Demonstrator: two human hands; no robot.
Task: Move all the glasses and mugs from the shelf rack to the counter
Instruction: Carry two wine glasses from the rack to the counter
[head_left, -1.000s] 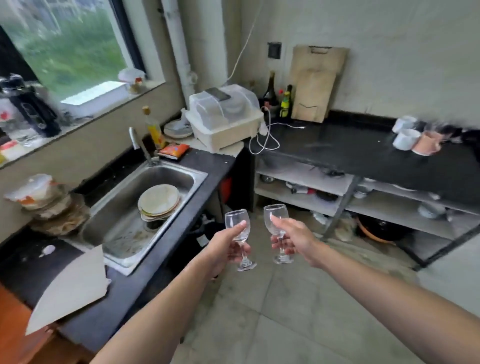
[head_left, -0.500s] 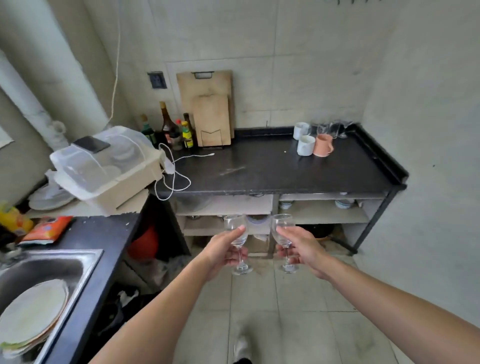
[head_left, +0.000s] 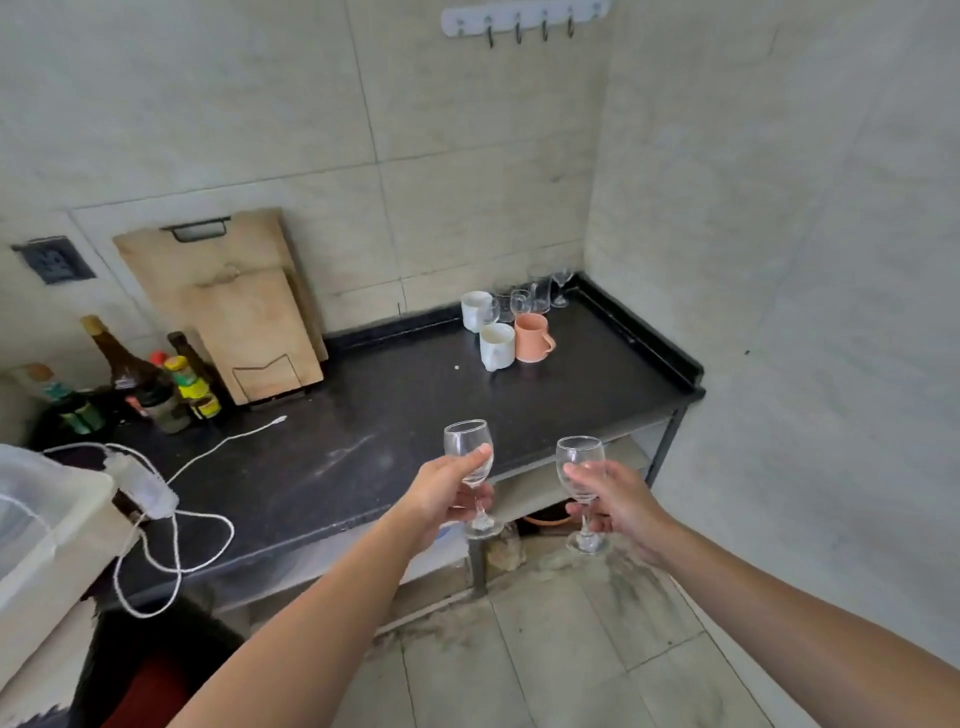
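The left hand (head_left: 441, 493) is wrapped around a wine glass (head_left: 468, 457), with the thumb pressed on the bowl and the other fingers curled by the stem. The glass stands almost straight up, tipped just a little. Its round foot hangs in the air by the front edge of the counter (head_left: 363, 441).

The right hand (head_left: 615, 501) holds a second wine glass (head_left: 581, 470) the same way (thumb on the bowl, fingers around the stem). This glass is upright too. It hangs in front of the counter, over the shelves underneath. The two glasses are near each other but not touching.

Both bare arms reach out from the bottom of the picture.

The counter is black and sits against a tiled wall. In its far right corner stand a pink mug (head_left: 532, 338) and two white mugs (head_left: 497, 345), close together. Behind them are some clear glasses (head_left: 540, 293), hard to count because they are see-through.

On the left, two wooden cutting boards (head_left: 244, 306) lean on the wall. Next to them are some bottles (head_left: 150, 374). A white cord (head_left: 176, 519) loops over the counter's front left part, beside a pale plastic box (head_left: 47, 525).

High on the wall is a white strip of hooks (head_left: 519, 18).
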